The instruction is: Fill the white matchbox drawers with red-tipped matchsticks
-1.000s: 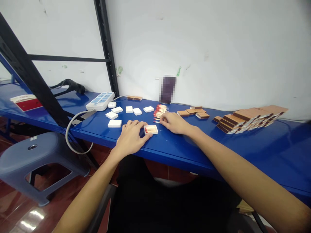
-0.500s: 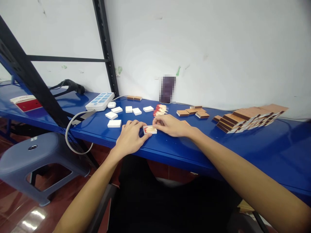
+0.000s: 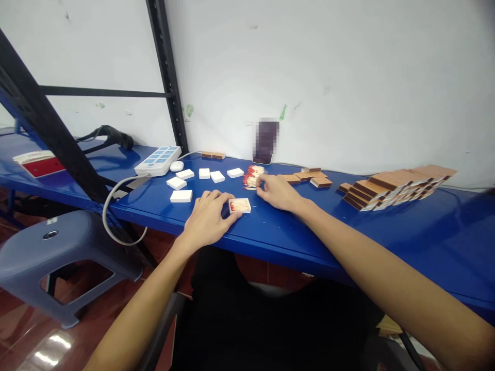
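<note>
My left hand [image 3: 208, 217] rests on the table, its thumb and fingers closed round the left end of a small white matchbox tray [image 3: 246, 209]. Inside that tray lies a row of red-tipped matches [image 3: 238, 205]. Behind it, a loose heap of matches [image 3: 253, 174] is spread on the blue surface. My right hand [image 3: 277, 190] is at the heap's right edge, fingers curled together and touching the matches there; what the fingertips pinch, if anything, is hidden. Several white matchbox trays [image 3: 181, 196] lie left of my left hand.
Brown matchbox sleeves [image 3: 305, 176] lie behind my right hand, and a large stack of matchboxes [image 3: 398, 188] stands at the right. A phone [image 3: 265, 141] leans on the wall. At the left are a power strip [image 3: 158, 161], its looping cable, a black rack post [image 3: 58, 118] and a stool [image 3: 69, 252].
My right hand has left the tray and moved back to the match heap. My left hand stays on the tray, whose matches now show more fully.
</note>
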The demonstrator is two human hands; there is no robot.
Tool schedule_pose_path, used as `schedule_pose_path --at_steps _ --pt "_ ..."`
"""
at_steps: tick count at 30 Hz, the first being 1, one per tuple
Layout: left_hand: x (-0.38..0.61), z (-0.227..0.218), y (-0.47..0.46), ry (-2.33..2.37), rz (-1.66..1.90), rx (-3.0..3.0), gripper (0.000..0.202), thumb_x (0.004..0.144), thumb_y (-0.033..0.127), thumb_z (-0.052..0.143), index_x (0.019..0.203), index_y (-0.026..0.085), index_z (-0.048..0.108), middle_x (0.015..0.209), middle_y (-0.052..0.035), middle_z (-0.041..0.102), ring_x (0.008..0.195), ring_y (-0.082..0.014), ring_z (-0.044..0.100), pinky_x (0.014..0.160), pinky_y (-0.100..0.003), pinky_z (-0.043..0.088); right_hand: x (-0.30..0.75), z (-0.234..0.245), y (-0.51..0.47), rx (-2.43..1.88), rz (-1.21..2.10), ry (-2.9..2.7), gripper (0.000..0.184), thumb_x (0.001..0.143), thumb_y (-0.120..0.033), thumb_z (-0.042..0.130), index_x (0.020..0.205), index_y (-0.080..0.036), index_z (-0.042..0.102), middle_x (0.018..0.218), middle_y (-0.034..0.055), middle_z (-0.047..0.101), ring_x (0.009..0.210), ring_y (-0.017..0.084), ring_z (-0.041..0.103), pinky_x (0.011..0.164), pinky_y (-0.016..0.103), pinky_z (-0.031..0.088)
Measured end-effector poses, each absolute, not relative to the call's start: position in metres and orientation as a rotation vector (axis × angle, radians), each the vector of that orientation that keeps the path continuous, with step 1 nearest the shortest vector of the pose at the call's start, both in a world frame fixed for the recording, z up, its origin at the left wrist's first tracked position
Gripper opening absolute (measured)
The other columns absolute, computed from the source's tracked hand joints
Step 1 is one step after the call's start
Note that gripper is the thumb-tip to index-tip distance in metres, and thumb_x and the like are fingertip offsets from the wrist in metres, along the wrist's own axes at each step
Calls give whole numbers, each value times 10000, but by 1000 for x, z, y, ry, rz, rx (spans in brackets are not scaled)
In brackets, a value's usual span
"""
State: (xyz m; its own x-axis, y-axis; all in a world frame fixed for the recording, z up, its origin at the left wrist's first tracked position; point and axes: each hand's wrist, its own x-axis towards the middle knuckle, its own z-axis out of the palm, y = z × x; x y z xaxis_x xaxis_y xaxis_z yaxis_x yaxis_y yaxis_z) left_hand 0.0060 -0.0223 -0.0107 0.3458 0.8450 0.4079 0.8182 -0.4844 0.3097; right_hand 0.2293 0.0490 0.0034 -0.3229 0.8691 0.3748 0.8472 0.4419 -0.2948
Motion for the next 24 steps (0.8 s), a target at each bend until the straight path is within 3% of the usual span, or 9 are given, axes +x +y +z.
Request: schedule_pose_path --at_steps 4,8,15,24 --pt "6 -11 -24 1567 826 2545 354 924 452 596 1187 218 641 1107 -61 637 1056 -280 521 916 -441 423 229 1 53 -1517 -36 -2267 142 895 -214 540 959 -177 661 773 58 676 733 203 586 661 289 346" --pt "6 -11 -25 1554 820 2555 346 924 454 599 1168 214 645 1116 -64 640 1065 -284 522 912 -437 427 227 3 53 -1559 -34 -2329 140 902 -212 535 876 -179 668 825 76 700 752 206 594 671 298 339" --pt "6 -10 -23 1534 810 2558 338 923 453 600 1166 221 642 1090 -61 649 1052 -282 530 900 -428 434 230 9 49 -1459 166 -2504 160 962 -235 476 932 -176 622 919 76 689 776 182 581 681 280 368" --pt "7 -12 -23 1622 812 2549 379 933 479 567 1197 216 640 1126 -77 648 1060 -294 536 904 -451 433 226 9 40 -1312 110 -2483 173 1005 -260 376 999 -195 536 983 84 661 843 209 576 718 310 372"
